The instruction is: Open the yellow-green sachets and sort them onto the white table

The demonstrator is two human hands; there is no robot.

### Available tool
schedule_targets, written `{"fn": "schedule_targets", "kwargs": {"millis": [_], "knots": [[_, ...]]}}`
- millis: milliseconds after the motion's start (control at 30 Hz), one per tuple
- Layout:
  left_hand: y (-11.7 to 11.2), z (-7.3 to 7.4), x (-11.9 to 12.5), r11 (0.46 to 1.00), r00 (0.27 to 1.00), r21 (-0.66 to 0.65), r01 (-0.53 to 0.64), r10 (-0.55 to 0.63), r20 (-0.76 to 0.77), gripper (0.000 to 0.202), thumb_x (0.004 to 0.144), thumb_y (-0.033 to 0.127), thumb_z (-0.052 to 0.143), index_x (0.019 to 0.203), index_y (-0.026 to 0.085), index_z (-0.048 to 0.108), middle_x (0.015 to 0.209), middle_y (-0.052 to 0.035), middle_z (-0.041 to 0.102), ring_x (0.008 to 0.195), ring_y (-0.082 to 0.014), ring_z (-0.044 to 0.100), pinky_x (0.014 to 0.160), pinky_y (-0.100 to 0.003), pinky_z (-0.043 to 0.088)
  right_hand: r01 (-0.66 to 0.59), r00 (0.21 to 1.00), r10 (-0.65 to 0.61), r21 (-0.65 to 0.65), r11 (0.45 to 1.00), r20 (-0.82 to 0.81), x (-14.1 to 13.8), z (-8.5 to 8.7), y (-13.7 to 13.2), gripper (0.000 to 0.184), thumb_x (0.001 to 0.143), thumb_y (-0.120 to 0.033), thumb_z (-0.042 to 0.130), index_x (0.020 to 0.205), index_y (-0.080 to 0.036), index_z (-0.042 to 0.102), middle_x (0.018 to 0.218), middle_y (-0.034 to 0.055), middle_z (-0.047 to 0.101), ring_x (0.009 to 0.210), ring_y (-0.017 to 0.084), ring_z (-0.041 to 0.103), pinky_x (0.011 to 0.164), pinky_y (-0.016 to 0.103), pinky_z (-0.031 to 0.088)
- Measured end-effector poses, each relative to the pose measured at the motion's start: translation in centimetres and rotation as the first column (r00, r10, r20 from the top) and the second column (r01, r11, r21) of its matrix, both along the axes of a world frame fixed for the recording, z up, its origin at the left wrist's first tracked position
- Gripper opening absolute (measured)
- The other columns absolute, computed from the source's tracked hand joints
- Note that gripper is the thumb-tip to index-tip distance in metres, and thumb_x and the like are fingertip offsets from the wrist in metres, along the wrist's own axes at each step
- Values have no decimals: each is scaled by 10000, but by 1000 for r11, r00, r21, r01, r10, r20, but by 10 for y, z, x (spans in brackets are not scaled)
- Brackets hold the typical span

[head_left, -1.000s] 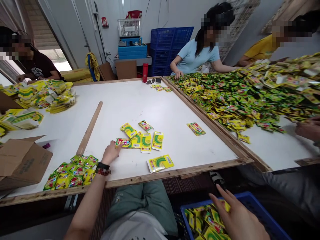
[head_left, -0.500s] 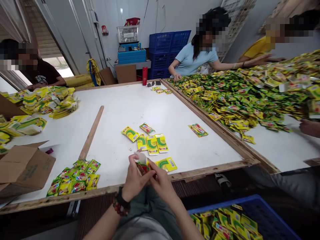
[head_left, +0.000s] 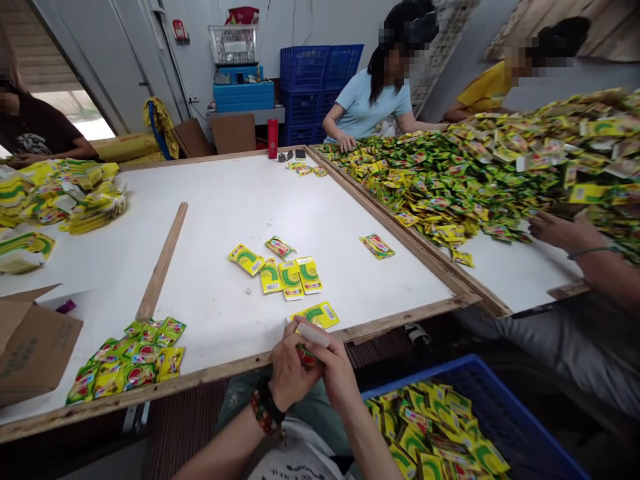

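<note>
Close to the table's front edge, a small printed cardboard box (head_left: 314,335) is in both my hands, its white flap sticking up and a red and green face partly showing. My left hand (head_left: 295,365) is closed around its left side. The fingers of my right hand (head_left: 337,367) grip the other side by the flap; my fingers hide most of the box. Just beyond lies a yellow and green box (head_left: 320,314). Several similar boxes (head_left: 291,279) lie farther in. At the left, small shiny sachets (head_left: 133,360) are bunched by the wooden edge.
A wooden strip (head_left: 163,263) lies across the white table (head_left: 210,233). A cardboard carton (head_left: 40,347) is at left. Below right is a blue crate (head_left: 520,420) of boxes. Past a wooden divider (head_left: 400,230), a large sachet heap (head_left: 465,173) spreads; co-workers' hands, including one (head_left: 560,233), are there.
My view has shifted right. My hands have drawn lower and closer together around the box, and its white flap now leans toward my right hand. A co-worker's hand at right reaches farther in.
</note>
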State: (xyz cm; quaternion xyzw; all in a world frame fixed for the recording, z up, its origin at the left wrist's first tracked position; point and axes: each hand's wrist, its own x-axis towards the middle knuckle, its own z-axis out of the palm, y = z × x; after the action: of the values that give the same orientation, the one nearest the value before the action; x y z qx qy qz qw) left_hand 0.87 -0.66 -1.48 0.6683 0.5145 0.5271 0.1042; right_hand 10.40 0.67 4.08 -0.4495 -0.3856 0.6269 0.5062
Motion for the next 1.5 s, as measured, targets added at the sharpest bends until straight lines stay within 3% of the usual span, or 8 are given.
{"fn": "schedule_targets", "kwargs": {"millis": [233,700,900,1000,1067,1233,1433,1500], "knots": [[-1,16,-3,903,983,-430,26,-101,-153,506,703,212,612,1170,196,417,1016,-104,604,857,-263,657,704,-378,542,-64,940,-16,225,972,340,8,-6,-9,336,844,-392,619,1132,-241,705,1183,90,690,1104,291,657,986,467,486],[-5,12,-2,911,993,-411,38,-80,-85,413,798,255,524,1200,196,447,1011,-135,616,870,-294,648,749,-418,530,-353,709,-57,423,834,703,8,5,-12,410,942,-245,455,1339,-235,555,1134,115,720,964,234,705,849,363,568],[44,45,-61,740,769,-463,488,-615,-173,501,761,296,648,1240,255,507,1247,-99,569,1142,-261,563,980,-407,483,-195,559,-244,411,890,792,78,1,-33,373,924,-343,448,1129,-187,717,1073,125,745,927,265,726,762,339,597],[109,64,-114,891,859,-443,96,-299,-415,530,760,136,602,1276,210,509,1390,-148,470,1314,-329,402,1080,-529,352,-44,194,-215,228,973,957,139,-3,-43,409,860,-440,478,1010,-194,768,939,139,771,704,324,741,518,377,579],[151,72,-142,887,803,-443,-128,-170,-571,567,682,72,656,1229,180,550,1497,-174,336,1377,-429,251,1060,-632,280,-29,77,-160,163,986,984,159,-6,-45,418,835,-472,495,997,-205,772,907,136,775,677,339,738,463,380,557],[190,91,-157,859,672,-499,-116,-302,-676,297,712,153,687,1005,162,641,1295,-167,568,1330,-425,345,1060,-653,187,-220,358,-239,330,918,902,109,-10,-32,377,911,-414,471,1122,-216,712,1093,108,740,972,282,715,810,396,592],[109,114,-120,799,615,-594,91,-514,-598,287,698,436,748,878,220,687,855,-70,681,846,-273,652,808,-357,474,-356,472,-371,558,749,799,10,5,-1,546,902,-242,524,1439,-226,425,1433,139,503,1337,326,446,1053,559,412],[78,115,-107,774,706,-591,228,-549,-447,413,645,467,791,972,242,678,887,-58,677,853,-259,646,797,-345,488,-429,542,-295,560,709,787,-6,6,6,543,918,-189,491,1449,-259,403,1328,122,608,1241,298,551,1053,558,408]]}}
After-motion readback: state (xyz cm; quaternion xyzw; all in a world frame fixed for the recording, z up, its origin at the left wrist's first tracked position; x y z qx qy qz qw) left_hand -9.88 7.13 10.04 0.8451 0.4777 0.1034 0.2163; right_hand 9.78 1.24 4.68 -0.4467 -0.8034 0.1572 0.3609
